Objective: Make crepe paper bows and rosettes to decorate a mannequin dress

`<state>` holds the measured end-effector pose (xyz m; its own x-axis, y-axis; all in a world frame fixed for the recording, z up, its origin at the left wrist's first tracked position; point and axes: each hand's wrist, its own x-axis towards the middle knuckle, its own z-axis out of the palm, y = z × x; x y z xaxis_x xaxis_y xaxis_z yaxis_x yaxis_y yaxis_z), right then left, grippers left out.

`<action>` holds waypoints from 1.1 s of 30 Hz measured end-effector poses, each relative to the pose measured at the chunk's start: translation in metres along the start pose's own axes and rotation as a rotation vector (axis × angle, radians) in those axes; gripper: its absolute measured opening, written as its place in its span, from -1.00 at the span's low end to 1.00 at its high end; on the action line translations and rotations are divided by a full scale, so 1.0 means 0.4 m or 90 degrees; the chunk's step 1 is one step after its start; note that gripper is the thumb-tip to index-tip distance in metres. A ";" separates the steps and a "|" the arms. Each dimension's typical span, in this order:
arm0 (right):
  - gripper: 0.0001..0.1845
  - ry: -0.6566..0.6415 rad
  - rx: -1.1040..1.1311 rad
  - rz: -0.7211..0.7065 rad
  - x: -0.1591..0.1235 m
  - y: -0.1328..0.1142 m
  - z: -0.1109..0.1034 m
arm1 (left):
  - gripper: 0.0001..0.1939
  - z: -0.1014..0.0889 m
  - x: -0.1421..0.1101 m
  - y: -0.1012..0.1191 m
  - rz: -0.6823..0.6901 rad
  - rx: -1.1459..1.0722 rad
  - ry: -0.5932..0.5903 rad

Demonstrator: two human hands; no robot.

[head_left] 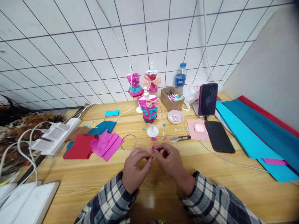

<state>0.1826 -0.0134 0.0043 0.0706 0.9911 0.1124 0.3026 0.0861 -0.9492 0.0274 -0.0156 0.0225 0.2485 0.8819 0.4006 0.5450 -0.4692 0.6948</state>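
Between the thumb and forefinger of my right hand (169, 158) is a small pleated magenta paper bow (153, 148). My left hand (137, 166) is closed in a pinch right beside it; what its fingertips hold is too small to make out. Just beyond, another small magenta bow (153, 139) lies at the foot of a white stand (153, 132). That stand carries a miniature dress form (149, 109) dressed in magenta, with teal bows and one peach bow. Thread snips (179, 138) rest to the right of the stand, and a metal ring (128, 142) lies to the left.
Two more dressed forms (135, 84) stand behind, near a cardboard box (172, 98) and a pink bowl (175, 117) of small bits. Magenta paper (107, 144) and red paper (79, 147) lie left, by a power strip (62, 137). A propped phone (207, 99) and a black phone (220, 137) are right.
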 end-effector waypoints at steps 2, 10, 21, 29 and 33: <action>-0.91 -0.031 0.104 0.074 0.009 -0.002 -0.008 | -0.90 -0.001 -0.004 0.005 0.024 -0.028 -0.010; -0.64 0.039 0.498 0.287 0.042 -0.017 -0.100 | -0.88 -0.015 -0.016 -0.013 0.036 -0.023 -0.060; -0.75 0.219 0.199 -0.039 0.337 -0.106 -0.221 | -0.82 -0.041 -0.014 -0.024 0.176 0.001 0.005; -0.69 0.294 -0.410 -0.180 0.564 -0.068 -0.236 | -0.81 -0.029 -0.028 -0.032 0.206 0.012 0.019; -0.68 0.234 -0.435 -0.189 0.601 -0.035 -0.253 | -0.81 -0.026 -0.034 -0.035 0.200 0.003 0.019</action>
<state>0.2917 0.2136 0.0744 0.1671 0.8309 0.5307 0.8595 0.1410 -0.4914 0.0082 -0.0214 0.0136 0.3817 0.6915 0.6134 0.4485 -0.7188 0.5312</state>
